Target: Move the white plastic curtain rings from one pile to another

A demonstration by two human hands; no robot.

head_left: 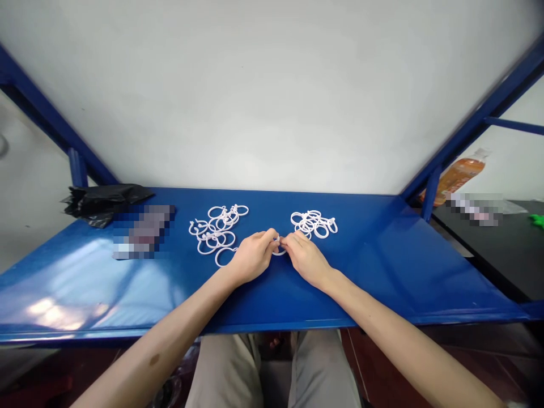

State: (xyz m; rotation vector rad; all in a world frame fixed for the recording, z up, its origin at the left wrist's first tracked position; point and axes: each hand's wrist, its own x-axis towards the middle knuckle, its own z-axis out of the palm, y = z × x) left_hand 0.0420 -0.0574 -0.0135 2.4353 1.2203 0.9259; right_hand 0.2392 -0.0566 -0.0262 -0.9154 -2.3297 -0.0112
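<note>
A white ring (279, 253) is held over the middle of the blue table (382, 255), pinched in the closed grip of the left hand (255, 256) and of the right hand (306, 258). Its visible arc is bowed toward the person; the upper part is covered by fingers, and no long axis can be told. The marks on the orange bottle (463, 173) cannot be read. Open room is left between the right ring heap (313, 224) and the table's right edge, while the left ring heap (217, 232) is set just beside the left hand.
</note>
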